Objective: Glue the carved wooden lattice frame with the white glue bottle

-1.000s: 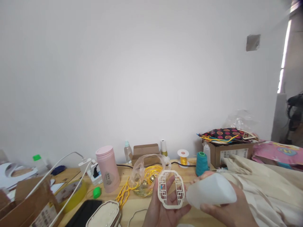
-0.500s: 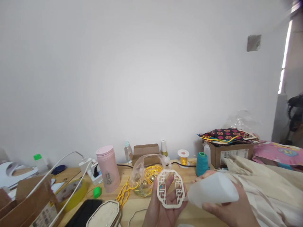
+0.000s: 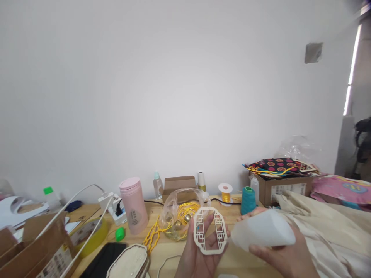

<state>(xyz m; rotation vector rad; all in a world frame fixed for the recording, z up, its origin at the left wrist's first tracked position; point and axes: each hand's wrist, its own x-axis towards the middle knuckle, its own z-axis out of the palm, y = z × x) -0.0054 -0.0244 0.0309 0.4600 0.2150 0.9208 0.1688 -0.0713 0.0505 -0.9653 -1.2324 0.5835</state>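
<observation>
- Wooden worktop (image 3: 172, 249), crowded, running along a plain pale wall (image 3: 185, 96).
- Hands: apart, both occupied above the near part of the worktop.
- Left hand (image 3: 197, 264): closed on the frame (image 3: 211, 252), thumb at its left edge, fingers behind, showing through the openings. Frame pale, lobed, with lattice down both sides; held up facing the viewer.
- Right hand (image 3: 295, 251): wrapped round a white bottle (image 3: 262, 229), tilted, broad base toward the right, narrow end toward the frame's right edge. Contact between the two: cannot tell.
- Near, left of the hands: stack of pale lobed pieces (image 3: 127, 260), black phone (image 3: 102, 260) beside it; carton (image 3: 43, 251) at far left.
- Near, right: cream cloth (image 3: 333, 231), rumpled.
- Mid: yellow tape (image 3: 89, 241), green cap (image 3: 119, 234), pink cup (image 3: 133, 206) upright; clear bag (image 3: 171, 200) with yellow cord (image 3: 188, 208) and gold-coloured balls; teal thread cone (image 3: 248, 200), just beyond the bottle.
- Far, by the wall: clear bottle (image 3: 157, 186), open box (image 3: 179, 184), spool (image 3: 225, 193) of yellow thread, large box (image 3: 285, 187) heaped with patterned fabric (image 3: 272, 165).
</observation>
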